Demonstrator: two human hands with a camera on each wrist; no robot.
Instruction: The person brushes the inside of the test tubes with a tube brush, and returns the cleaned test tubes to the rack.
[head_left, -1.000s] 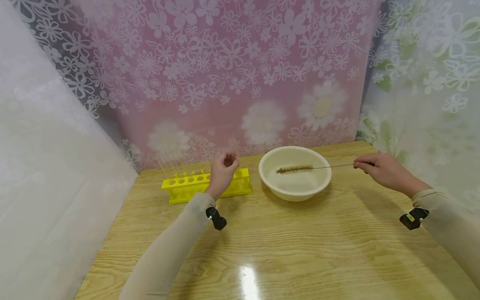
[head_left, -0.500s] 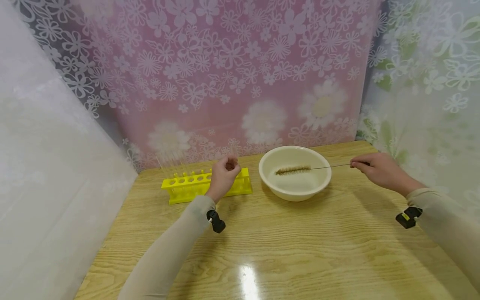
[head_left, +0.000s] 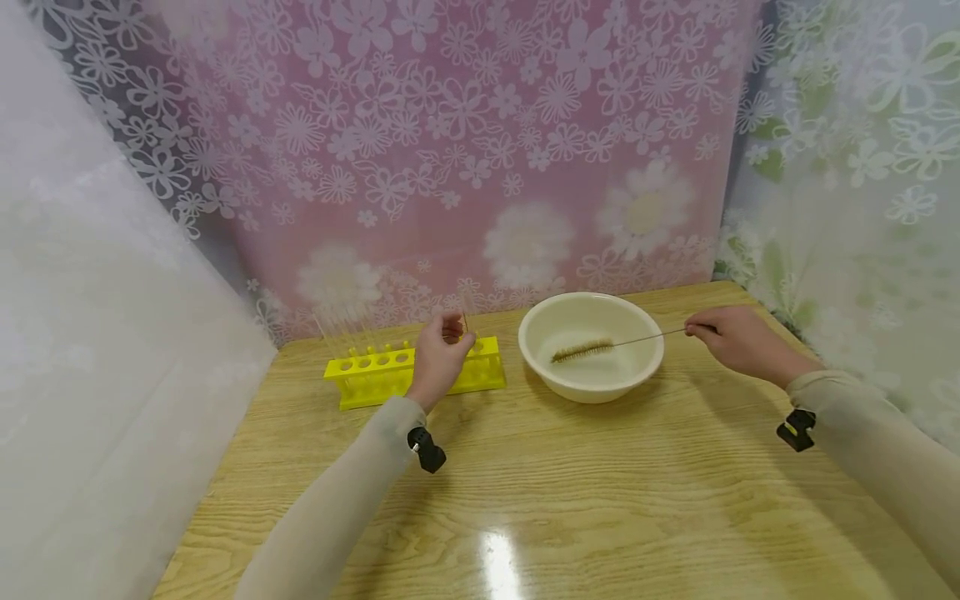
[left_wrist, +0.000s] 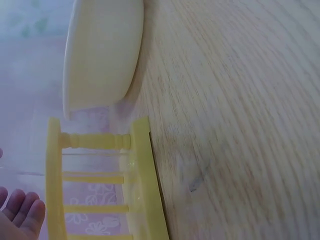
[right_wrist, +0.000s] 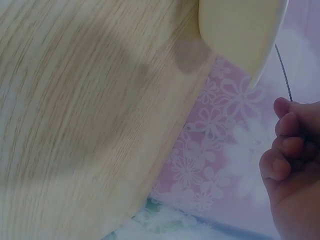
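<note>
Head view: tube [head_left: 468,310] stands at right end of rack [head_left: 382,369], toward the surface's [head_left: 585,492] far left corner. Left hand [head_left: 437,354] part-open around it, fingers loosely bent, no firm grip visible. Right hand [head_left: 738,337] pinches the brush [head_left: 582,351] by its wire, bristles inside bowl [head_left: 591,388] near far edge. Racking that tube looks done; other tubes [head_left: 347,323] stand at left end. Left, I'd judge: release tube, park brush. Cleanliness: can't tell.

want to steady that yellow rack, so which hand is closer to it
Left. The left hand is just above the yellow rack; the right hand is farther off, past the bowl.
</note>
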